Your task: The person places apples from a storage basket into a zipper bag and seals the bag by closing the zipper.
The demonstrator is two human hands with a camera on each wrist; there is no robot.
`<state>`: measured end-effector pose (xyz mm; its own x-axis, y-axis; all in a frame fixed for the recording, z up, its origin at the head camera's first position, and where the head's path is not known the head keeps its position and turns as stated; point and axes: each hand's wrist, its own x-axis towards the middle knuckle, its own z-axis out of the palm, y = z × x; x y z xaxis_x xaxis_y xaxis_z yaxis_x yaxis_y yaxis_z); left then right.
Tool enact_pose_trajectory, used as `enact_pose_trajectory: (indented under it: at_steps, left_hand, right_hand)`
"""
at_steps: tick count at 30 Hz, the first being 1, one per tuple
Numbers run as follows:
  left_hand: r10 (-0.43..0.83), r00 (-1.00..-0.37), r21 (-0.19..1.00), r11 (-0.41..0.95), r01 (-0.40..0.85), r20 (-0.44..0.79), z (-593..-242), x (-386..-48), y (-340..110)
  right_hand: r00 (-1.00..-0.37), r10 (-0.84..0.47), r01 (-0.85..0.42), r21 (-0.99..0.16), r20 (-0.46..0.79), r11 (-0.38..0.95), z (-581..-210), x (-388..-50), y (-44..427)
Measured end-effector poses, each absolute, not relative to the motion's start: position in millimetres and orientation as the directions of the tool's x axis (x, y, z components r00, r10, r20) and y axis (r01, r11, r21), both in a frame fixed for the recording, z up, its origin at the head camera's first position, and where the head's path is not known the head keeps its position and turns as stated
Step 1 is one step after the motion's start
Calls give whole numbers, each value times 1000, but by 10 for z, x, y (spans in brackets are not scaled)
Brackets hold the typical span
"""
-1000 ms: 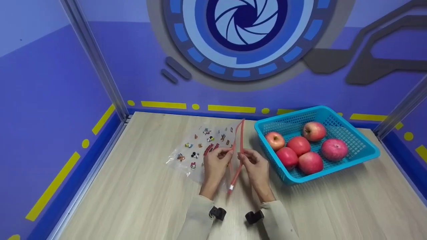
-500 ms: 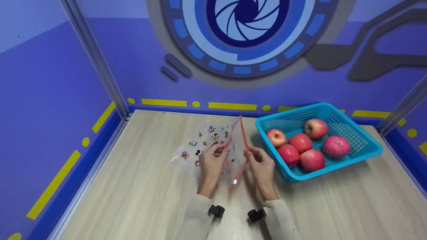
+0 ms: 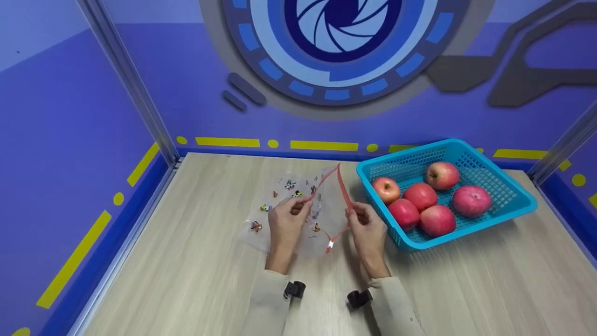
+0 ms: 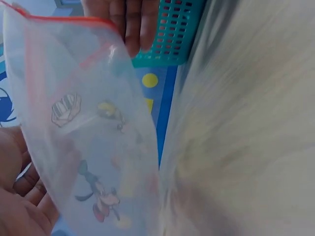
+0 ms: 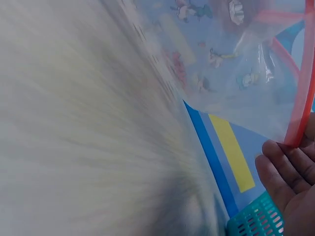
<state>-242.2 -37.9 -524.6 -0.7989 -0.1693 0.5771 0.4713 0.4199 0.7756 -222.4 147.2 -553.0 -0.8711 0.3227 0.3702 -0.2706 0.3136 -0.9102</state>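
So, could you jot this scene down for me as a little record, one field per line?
Bag: clear plastic, printed with cartoon figures, mouth spread open
Strip: red, along the bag's mouth
Left hand: pinches strip's left side
Right hand: pinches strip's right side
Basket: turquoise, right of the bag
Apples: six, in the basket
Table: pale wood grain

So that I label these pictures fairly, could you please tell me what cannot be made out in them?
Head view: part of the bag, covered by the left hand.
Left wrist view: the rest of the right hand, cut off by the top edge.
Right wrist view: most of the basket, cut off by the bottom edge.
Right wrist view: the grain of the table, blurred.
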Motion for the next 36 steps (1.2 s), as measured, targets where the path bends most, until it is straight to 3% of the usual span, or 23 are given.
enact_pose_trajectory:
  at_steps: [12, 21, 26, 32, 36]
  left_hand:
    - [-203, -722, 721, 437, 538, 662, -5192, -2481, -645]
    - [-245, -652, 673, 484, 559, 718, -5203, -2518, -799]
    - [-286, -679, 718, 460, 522, 677, -5190, -2503, -857]
    - [-378, -767, 852, 308, 423, 518, -5147, -2468, -877]
    - [-424, -792, 898, 236, 371, 439, -5122, -2453, -887]
  right_hand:
    - [-811, 336, -296, -831, 479, 471, -5542, -2215, 1538]
    - [-790, 317, -348, -809, 525, 473, -5552, -2222, 1575]
    - [-792, 328, -340, -819, 515, 463, -5544, -2229, 1574]
    - [-796, 335, -335, -827, 505, 452, -5534, -2219, 1580]
    - [-802, 344, -321, -838, 488, 440, -5534, -2217, 1576]
